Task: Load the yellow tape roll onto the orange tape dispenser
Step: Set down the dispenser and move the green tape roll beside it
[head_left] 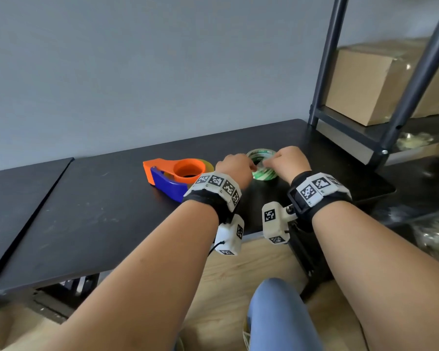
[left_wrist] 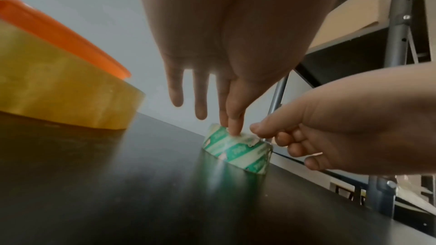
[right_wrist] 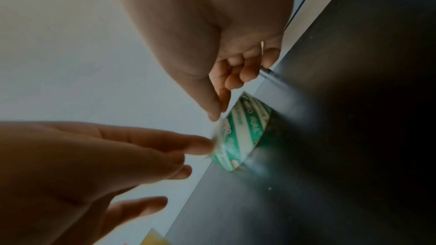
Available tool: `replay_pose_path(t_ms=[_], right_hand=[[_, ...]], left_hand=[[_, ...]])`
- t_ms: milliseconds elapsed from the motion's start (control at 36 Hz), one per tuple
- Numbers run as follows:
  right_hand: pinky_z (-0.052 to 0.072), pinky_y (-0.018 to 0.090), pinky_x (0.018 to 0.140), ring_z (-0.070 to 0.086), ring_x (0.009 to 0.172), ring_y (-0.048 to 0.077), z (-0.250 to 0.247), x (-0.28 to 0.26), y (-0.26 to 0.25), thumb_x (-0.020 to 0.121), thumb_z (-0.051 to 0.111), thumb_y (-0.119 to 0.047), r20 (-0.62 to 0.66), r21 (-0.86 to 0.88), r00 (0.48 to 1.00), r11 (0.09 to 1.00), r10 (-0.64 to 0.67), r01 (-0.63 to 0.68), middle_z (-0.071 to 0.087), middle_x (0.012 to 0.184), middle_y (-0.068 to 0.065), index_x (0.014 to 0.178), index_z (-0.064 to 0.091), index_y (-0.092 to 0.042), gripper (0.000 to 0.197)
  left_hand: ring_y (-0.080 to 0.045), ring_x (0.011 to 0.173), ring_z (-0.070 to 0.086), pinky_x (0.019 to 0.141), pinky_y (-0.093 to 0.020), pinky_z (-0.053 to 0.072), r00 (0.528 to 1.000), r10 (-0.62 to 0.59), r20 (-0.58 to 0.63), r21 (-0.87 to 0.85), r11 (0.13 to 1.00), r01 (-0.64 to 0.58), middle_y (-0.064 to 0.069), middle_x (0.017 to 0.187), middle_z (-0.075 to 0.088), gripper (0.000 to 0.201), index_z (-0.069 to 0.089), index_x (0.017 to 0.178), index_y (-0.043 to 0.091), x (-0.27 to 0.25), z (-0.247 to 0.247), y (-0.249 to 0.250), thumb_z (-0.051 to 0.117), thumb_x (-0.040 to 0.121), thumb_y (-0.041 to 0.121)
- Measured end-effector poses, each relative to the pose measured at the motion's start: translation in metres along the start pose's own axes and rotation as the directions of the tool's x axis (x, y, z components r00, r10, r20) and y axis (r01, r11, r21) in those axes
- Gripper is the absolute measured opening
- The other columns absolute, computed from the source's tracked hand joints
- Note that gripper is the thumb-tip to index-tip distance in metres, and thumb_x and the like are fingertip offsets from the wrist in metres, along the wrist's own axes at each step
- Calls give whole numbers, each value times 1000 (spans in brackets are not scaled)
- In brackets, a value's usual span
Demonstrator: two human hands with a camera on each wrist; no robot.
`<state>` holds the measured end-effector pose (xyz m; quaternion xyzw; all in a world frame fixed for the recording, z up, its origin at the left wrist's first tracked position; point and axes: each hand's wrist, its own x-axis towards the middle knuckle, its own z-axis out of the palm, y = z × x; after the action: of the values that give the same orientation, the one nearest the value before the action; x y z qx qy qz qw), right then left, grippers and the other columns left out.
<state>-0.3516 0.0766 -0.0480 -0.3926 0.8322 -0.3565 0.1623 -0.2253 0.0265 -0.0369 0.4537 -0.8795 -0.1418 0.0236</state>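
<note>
Left hand [head_left: 235, 165] pinches green-printed tape roll [head_left: 265, 173] at rim; right hand [head_left: 290, 159] grip beside it, hold indeterminate. Advise steadying roll flat on bench [head_left: 99, 211].

A: Tape rolls?
B: Two: one yellow roll [head_left: 209, 164], left; one green roll [head_left: 266, 174], right.
A: Dispensers?
B: One dispenser [head_left: 162, 166], left.
A: Hands?
B: Two: left hand [head_left: 235, 166], right hand [head_left: 290, 160].
A: Boxes?
B: One box [head_left: 360, 84], far right.

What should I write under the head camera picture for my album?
Left hand and right hand pinch a green tape roll on the black table, orange tape dispenser beside them.
</note>
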Motion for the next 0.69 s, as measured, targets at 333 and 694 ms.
replay_pose_path(t_ms=[333,694], right_hand=[[42,28,71,63,91,21,5,8,11,75,77,-28,-64,82,998,997,14,-9,64,106,4,113,57,-6,48],[48,32,90,64,108,30,13,-6,8,94,56,-29,-26,18,998,998,-53,54,71,113,15,107,74,-3,34]], left_hand=[[-23,135,39,111,-43,32,996,83,-33,59,995,-81,6,145,44,44,59,133,30,4,3,3,46,96,10],[-33,120,50,96,-40,47,967,-132,-217,26,990,141,-15,129,50,36,59,123,4,-24,-17,-9,48,89,6]])
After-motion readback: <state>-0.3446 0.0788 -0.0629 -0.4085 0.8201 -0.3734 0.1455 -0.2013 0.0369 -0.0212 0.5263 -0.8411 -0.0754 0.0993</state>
